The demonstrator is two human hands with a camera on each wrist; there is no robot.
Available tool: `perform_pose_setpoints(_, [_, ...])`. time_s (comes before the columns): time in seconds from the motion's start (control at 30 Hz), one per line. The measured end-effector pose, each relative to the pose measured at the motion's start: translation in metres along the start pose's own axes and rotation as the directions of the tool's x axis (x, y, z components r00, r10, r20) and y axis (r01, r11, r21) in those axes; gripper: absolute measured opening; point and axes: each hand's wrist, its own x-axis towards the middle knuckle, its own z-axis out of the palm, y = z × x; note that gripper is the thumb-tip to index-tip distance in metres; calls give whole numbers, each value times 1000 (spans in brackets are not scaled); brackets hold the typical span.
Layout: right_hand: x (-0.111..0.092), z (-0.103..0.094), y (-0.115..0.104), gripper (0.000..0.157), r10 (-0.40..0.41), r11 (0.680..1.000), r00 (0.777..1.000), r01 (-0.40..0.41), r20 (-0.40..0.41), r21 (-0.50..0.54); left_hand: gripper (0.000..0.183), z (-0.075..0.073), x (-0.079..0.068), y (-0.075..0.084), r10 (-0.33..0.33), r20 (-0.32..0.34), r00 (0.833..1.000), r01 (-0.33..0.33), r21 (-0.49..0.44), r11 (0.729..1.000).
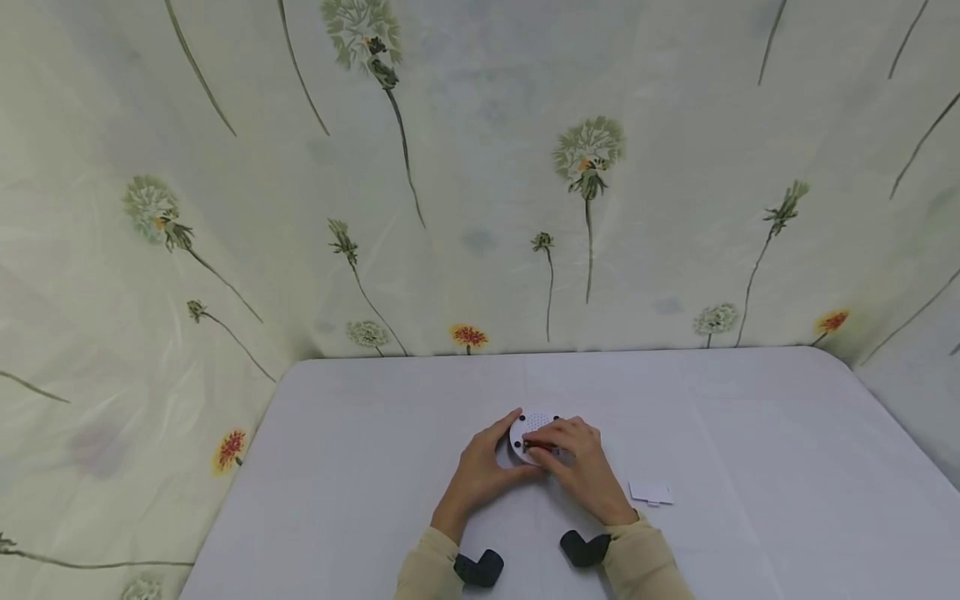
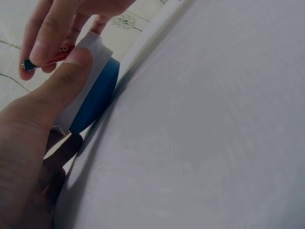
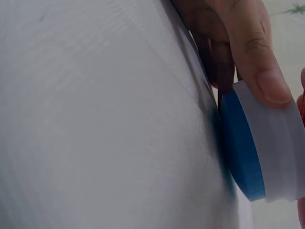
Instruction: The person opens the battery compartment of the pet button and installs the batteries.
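A round white device [image 1: 536, 421] with dark feet and a patch of small holes faces upward at the middle of the table. Its blue side [image 2: 99, 98] is turned to the tablecloth. My left hand [image 1: 487, 468] grips the device by its edge, with the thumb on the near rim. Over the top of it, my right hand [image 1: 587, 468] pinches a small red battery [image 2: 57, 56] between thumb and fingers. One metal end of the battery sticks out past the fingertips in the left wrist view. The fingers hide part of the device's upper face.
To the right of the right hand lies a small white cover [image 1: 651, 492] with a tab. A white cloth covers the table [image 1: 375, 450]. Behind it hangs a curtain [image 1: 480, 183] printed with dandelions. Black wrist mounts [image 1: 480, 568] sit at both sleeves.
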Motion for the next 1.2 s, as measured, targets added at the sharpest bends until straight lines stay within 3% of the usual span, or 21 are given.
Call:
perform_pose_setpoints(0.37, [-1,2,4,26,-12,999,1000,13,-22,29,89,-1,-1,0,-7,2,1000,7,0,1000])
perform_pose_setpoints(0.83, [-5,4,5,17,221,971,973,-226,70,76,90,-3,0,4,-9,7,1000,9,13,1000])
perform_pose_setpoints(1.0, [-5,4,1,45,297,935,950,-309,93,173,91,-3,1,4,-13,7,1000,13,14,1000])
perform_pose_setpoints(1.1, [-6,6,0,68,371,889,922,-388,114,242,90,-3,1,3,-17,10,1000,17,16,1000])
perform_pose_setpoints(1.2, [-7,13,1,80,432,845,893,-449,123,291,89,-3,0,2,-6,2,1000,6,21,1000])
